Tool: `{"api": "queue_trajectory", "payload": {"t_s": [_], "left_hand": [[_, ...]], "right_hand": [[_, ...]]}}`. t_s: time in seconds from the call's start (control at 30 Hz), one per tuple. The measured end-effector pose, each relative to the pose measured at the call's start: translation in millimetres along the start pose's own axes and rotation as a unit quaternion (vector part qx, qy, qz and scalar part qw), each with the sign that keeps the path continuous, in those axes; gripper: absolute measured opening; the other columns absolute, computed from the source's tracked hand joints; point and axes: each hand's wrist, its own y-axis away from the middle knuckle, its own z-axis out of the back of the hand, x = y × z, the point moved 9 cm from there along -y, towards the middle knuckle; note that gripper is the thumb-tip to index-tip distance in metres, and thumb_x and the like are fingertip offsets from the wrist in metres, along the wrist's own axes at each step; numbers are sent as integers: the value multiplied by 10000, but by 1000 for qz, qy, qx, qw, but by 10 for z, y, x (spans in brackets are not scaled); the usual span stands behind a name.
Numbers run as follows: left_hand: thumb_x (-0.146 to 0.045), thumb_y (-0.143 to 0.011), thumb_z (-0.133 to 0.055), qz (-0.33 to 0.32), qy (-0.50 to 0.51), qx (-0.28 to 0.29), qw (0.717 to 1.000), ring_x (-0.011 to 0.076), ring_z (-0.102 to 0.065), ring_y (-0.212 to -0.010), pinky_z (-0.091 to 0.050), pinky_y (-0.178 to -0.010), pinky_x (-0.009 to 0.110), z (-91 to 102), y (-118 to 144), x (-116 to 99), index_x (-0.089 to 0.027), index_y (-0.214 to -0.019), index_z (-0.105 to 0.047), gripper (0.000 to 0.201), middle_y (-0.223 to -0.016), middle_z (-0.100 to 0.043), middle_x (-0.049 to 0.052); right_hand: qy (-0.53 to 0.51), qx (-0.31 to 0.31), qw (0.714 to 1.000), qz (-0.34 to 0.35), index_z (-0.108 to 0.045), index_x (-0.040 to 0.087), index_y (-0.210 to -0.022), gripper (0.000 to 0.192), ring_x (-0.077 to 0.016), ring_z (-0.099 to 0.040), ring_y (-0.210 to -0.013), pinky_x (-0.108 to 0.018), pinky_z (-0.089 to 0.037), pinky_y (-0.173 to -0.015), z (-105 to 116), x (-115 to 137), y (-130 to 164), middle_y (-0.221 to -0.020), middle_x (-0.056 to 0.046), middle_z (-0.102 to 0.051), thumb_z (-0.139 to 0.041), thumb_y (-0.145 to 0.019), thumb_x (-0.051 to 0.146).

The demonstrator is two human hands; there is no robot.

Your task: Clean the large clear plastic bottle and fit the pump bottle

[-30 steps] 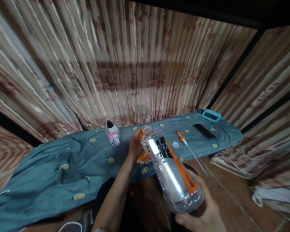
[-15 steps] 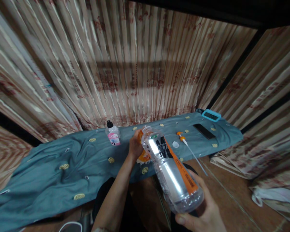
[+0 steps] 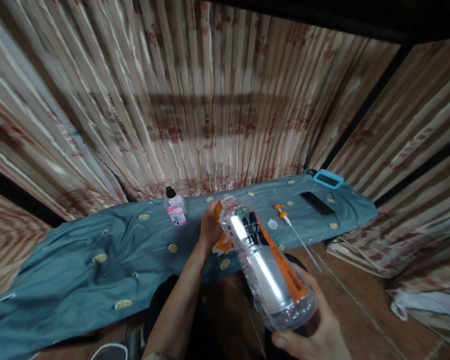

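Note:
Across the middle, a large clear plastic drink bottle (image 3: 262, 260) with a silver and orange label is tilted, its mouth up and to the left. My right hand (image 3: 315, 320) is closed around its base. My left hand (image 3: 210, 225) is wrapped around an orange container (image 3: 224, 244), largely hidden behind that bottle's neck. The bottle's mouth is at the container's top; whether they touch I cannot tell. An orange pump head with a long clear tube (image 3: 285, 216) lies on the cloth to the right. Beside it is a small translucent round cap (image 3: 272, 224).
A small clear bottle with a black cap and pink label (image 3: 176, 212) stands on the blue-green cloth (image 3: 135, 250). A black phone (image 3: 317, 204) and a light-blue framed device (image 3: 328, 179) lie at the right. Striped curtains (image 3: 210, 100) hang behind and on both sides.

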Motion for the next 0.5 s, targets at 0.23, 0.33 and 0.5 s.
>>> {"api": "queue_trajectory", "payload": {"t_s": [0.23,0.33,0.5], "left_hand": [[-348,-787,-631,11,-20,-2,1000,242,-726,-853,-549,-746,331,12,-1,20,-208,-989,-625,246,-915,-755,52],[-346,-771,-648,16,-21,0,1000,243,-725,-848,-548,-745,332,8,-5,30,-208,-991,-622,261,-902,-754,51],[-336,-768,-648,15,-17,-3,1000,244,-727,-829,-550,-747,342,14,-7,17,-216,-968,-627,235,-884,-756,47]], "right_hand": [[12,-5,1000,-7,-522,243,-1315,1018,-288,-759,-1024,-267,-609,-837,0,4,4,-1179,-91,-761,-956,-469,605],[4,4,1000,-4,-525,255,-1313,1004,-285,-764,-1002,-270,-611,-823,-10,-6,-2,-1167,-83,-765,-960,-474,594],[7,-1,1000,-18,-516,241,-1337,1045,-299,-760,-1024,-288,-608,-846,14,-63,4,-1190,-107,-759,-953,-464,614]]}}
